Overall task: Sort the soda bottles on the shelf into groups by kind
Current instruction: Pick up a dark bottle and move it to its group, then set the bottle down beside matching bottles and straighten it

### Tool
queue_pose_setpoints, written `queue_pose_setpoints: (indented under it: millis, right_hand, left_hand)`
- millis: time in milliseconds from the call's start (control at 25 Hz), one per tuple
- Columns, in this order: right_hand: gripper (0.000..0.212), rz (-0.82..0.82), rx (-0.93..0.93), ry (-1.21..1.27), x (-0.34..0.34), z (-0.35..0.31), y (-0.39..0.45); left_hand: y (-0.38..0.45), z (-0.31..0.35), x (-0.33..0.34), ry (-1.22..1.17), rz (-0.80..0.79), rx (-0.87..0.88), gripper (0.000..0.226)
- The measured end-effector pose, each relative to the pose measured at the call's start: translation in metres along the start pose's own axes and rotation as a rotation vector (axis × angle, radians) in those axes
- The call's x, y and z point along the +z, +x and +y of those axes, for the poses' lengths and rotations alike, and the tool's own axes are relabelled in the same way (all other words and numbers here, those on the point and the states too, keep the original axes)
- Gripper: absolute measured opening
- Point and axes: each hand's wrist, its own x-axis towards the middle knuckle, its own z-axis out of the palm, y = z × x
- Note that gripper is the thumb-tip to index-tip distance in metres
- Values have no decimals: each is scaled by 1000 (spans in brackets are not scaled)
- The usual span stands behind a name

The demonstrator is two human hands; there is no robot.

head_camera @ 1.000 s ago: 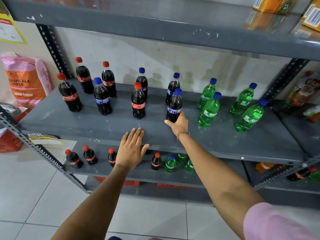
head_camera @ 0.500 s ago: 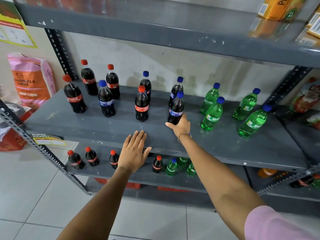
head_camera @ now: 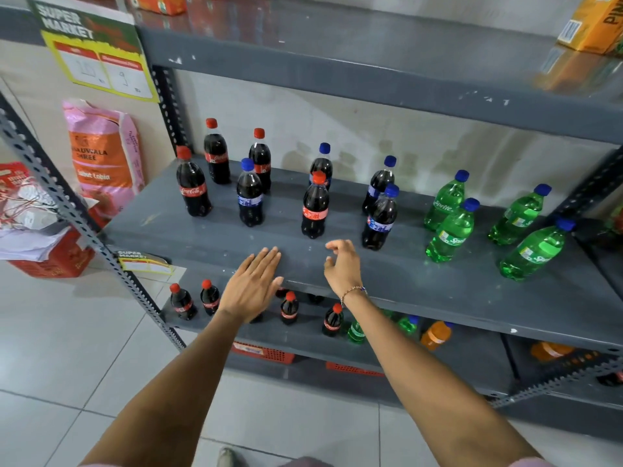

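Note:
On the grey middle shelf (head_camera: 421, 284) stand dark cola bottles with red caps and dark cola bottles with blue caps, mixed together at the left and middle. A red-capped cola (head_camera: 315, 207) stands between a blue-capped one (head_camera: 250, 193) and another blue-capped one (head_camera: 380, 219). Several green Sprite bottles (head_camera: 450, 232) are grouped at the right. My left hand (head_camera: 253, 284) lies flat on the shelf's front edge, fingers apart. My right hand (head_camera: 342, 266) hovers with curled, spread fingers just in front of the red-capped cola, holding nothing.
The lower shelf (head_camera: 303, 342) carries small cola, green and orange bottles. An upper shelf (head_camera: 371, 72) overhangs the bottles. A slotted steel post (head_camera: 84, 224) runs down at the left, with pink and orange sacks (head_camera: 101, 156) beyond it. Grey tiled floor lies below.
My right hand has left the base of the front blue-capped cola and moved left, to a spot in front of the red-capped cola. The left hand stays on the shelf edge.

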Motion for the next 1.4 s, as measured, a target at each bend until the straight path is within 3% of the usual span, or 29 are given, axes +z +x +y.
queue_pose_setpoints:
  millis: [120, 240, 640, 1080, 1200, 1280, 1360, 1400]
  right_hand:
    - [59, -122, 77, 35, 9, -28, 15]
    - [85, -128, 198, 86, 22, -36, 34]
    - [42, 265, 289, 215, 61, -53, 43]
    - [36, 388, 273, 155, 61, -48, -21]
    - [48, 364, 301, 170, 62, -52, -24]
    - [60, 451, 351, 158, 68, -56, -30]
    - [44, 594, 330, 108, 86, -67, -46]
    - [35, 589, 281, 120, 97, -77, -53]
  left_hand:
    - [-3, -49, -10, -2, 11, -47, 75]
    - [-3, -87, -19, 1, -35, -53, 78]
    - [-6, -113, -17, -10, -26, 43, 69]
    - [-17, -142, -15, 5, 14, 79, 62]
    - [-17, -142, -16, 2, 5, 87, 64]
    - [-17, -141, -18, 2, 13, 85, 65]
    - [-17, -140, -19, -1, 22, 73, 66]
    - [-17, -139, -20, -1, 23, 72, 65]
